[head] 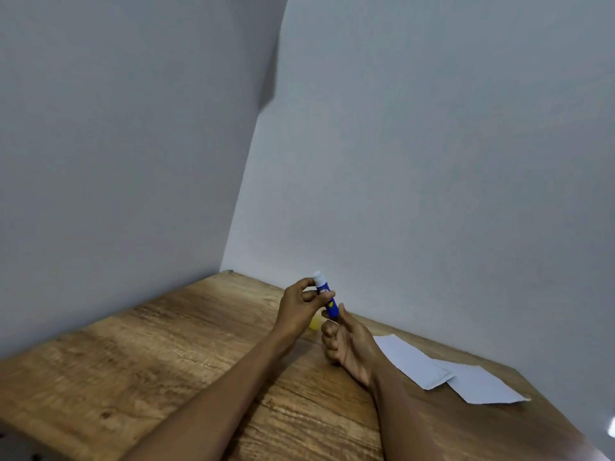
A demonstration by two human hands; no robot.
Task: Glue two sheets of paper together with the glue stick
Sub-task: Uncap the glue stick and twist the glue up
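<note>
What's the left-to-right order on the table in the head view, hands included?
left hand → glue stick → right hand → nearer paper sheet → second paper sheet. A small yellow thing sits behind the hands, too hidden to place.

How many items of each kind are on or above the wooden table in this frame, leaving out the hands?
Glue stick: 1, held by the left hand and right hand
Sheets of paper: 2, one nearer the hands, one further right
Small yellow item, partly hidden by the hands: 1
Total: 4
</note>
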